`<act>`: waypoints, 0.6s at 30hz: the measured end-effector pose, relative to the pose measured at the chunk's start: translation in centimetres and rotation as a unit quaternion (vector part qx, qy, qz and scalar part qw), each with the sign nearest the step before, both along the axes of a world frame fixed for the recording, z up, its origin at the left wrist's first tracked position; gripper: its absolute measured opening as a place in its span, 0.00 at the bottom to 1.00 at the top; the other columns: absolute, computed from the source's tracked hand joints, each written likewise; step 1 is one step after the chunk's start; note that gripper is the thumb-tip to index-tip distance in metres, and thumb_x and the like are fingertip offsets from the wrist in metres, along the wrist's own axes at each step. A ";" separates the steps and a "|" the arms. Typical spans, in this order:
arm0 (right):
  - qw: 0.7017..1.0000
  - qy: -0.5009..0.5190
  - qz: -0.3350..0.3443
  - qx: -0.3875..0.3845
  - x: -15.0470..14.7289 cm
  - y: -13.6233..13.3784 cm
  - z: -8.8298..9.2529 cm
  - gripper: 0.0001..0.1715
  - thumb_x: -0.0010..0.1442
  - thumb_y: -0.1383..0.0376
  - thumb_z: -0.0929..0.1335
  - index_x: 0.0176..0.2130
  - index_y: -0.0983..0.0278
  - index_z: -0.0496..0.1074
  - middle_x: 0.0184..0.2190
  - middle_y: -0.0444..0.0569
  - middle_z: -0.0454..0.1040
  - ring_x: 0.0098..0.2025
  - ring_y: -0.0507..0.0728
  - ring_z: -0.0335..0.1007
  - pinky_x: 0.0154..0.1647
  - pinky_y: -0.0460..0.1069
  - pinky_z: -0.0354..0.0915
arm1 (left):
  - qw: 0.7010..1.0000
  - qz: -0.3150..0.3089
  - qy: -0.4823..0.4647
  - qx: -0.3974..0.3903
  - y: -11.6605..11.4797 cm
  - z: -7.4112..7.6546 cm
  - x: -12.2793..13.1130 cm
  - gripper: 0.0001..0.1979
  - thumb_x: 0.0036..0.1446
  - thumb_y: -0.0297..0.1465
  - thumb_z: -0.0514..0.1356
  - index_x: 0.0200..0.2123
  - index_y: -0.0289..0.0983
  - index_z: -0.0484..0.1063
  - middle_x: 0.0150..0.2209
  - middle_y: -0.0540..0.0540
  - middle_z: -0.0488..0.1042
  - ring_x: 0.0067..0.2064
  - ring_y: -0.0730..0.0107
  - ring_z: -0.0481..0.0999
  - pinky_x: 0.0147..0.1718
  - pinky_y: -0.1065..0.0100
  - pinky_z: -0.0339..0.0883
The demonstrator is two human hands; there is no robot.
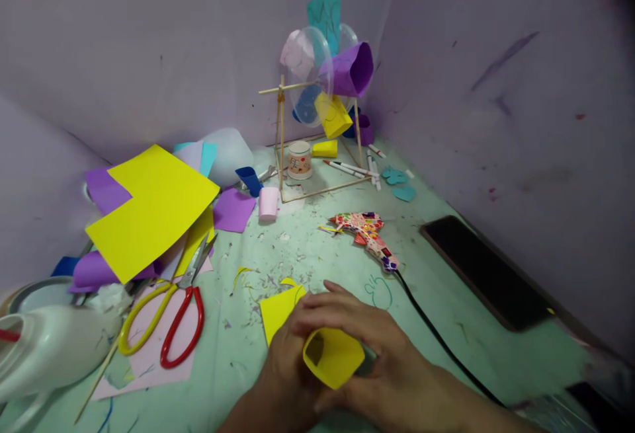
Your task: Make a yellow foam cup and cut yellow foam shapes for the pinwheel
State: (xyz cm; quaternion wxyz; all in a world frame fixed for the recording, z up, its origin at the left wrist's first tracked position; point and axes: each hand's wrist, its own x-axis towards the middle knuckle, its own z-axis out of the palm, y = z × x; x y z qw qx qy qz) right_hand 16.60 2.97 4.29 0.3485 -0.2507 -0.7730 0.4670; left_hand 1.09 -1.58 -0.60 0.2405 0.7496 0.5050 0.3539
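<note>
Near the bottom middle, a small yellow rolled paper tube (342, 361) shows its open end between both hands. My left hand (285, 367) wraps its left side, and my right hand (391, 360) curves over its top and right side. Just beyond my left hand lies a flat yellow piece (275, 311), partly covered by the fingers. A patterned glue gun (364, 231) rests on its side past my right hand, with a black cord running to the lower right.
Scissors (186, 287), yellow sheets (159, 201) and a white jug (59, 347) are at left. A stick frame (282, 135) holds a wheel with coloured cups (347, 69) at the back. Markers (347, 168) lie beside it. A dark phone (486, 271) lies at right.
</note>
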 end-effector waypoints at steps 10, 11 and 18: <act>1.000 0.002 -0.011 0.016 1.9 0.0 -0.5 0.26 0.52 0.70 0.72 0.50 0.59 0.67 0.43 0.45 0.76 0.45 0.53 0.72 0.47 0.47 0.68 | 0.992 -0.060 0.081 0.077 0.7 1.0 -1.6 0.17 0.54 0.29 0.55 0.48 0.38 0.63 0.43 0.41 0.75 0.49 0.56 0.71 0.49 0.50 0.63; 0.999 -0.020 -0.039 0.025 2.5 -0.1 -0.6 0.25 0.52 0.69 0.72 0.49 0.58 0.68 0.42 0.44 0.77 0.43 0.53 0.73 0.46 0.46 0.69 | 0.990 -0.057 0.114 0.061 0.5 1.1 -2.0 0.20 0.53 0.28 0.55 0.51 0.38 0.61 0.47 0.40 0.74 0.52 0.55 0.69 0.52 0.49 0.60; 0.971 -0.111 -0.213 0.002 5.6 -1.6 -0.1 0.30 0.53 0.64 0.72 0.53 0.53 0.63 0.44 0.45 0.76 0.44 0.57 0.74 0.44 0.47 0.73 | 0.966 -0.030 0.254 -0.032 -0.8 1.1 -2.5 0.27 0.54 0.27 0.56 0.58 0.35 0.57 0.61 0.40 0.62 0.65 0.48 0.51 0.59 0.39 0.43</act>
